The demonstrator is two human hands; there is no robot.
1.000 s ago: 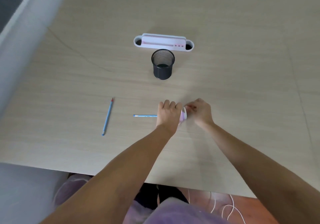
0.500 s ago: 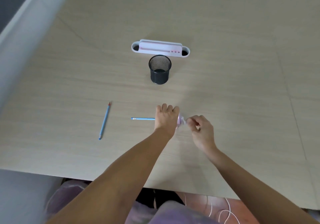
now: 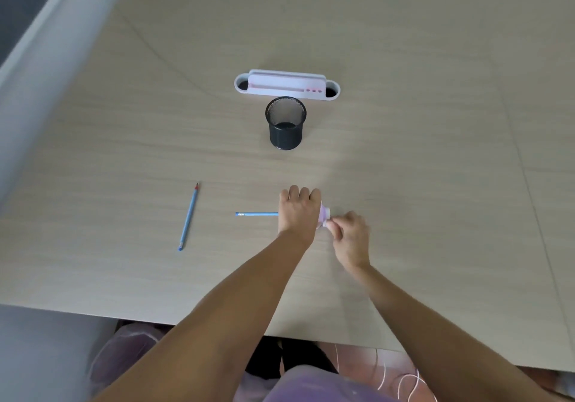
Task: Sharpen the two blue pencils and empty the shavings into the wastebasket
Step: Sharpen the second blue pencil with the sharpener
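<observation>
Since the earlier pictures the right hand (image 3: 351, 236) has slid back from beside the left hand (image 3: 297, 212) toward the near edge of the table, so only its fingertips now meet the sharpener; the left hand and both pencils lie where they did.

The pale wood-grain table (image 3: 435, 152) carries everything. Toward its far edge lies a long white plastic desk organiser with pink trim (image 3: 286, 86), and just in front of it stands a black mesh metal cup (image 3: 285, 126), upright, serving as the wastebasket — dark inside, its contents unclear. Both are well apart from the hands.

Near the middle of the table the left hand is closed, knuckles up, around a small pink and white pencil sharpener (image 3: 323, 216), mostly hidden by the fingers. The right hand pinches the sharpener's right end between thumb and fingertips.

One blue pencil (image 3: 258, 214) sticks out level from the left side of the left fist, its front end hidden in the grip. The second blue pencil with a red tip (image 3: 188, 216) lies free on the table further left — angled, tip toward the far edge.
</observation>
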